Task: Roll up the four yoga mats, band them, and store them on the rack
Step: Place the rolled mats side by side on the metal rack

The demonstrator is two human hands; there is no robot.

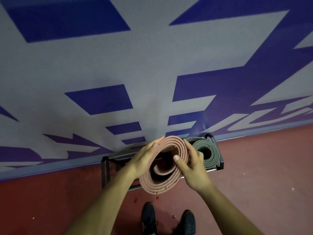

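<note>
Left hand (pixel 145 161) presses flat against the rolled pink mat (pixel 171 143); right hand (pixel 194 169) grips its opposite rim, thumb inside the coil. Beyond the right hand, a green mat (pixel 199 145) sits in the black rack (pixel 105 167).

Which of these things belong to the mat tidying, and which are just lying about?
Job: pink rolled mat, held between the left hand and right hand; green rolled mat standing in the black rack.
Lying about: red spots on the floor; wall banner; the person's black shoes.
</note>
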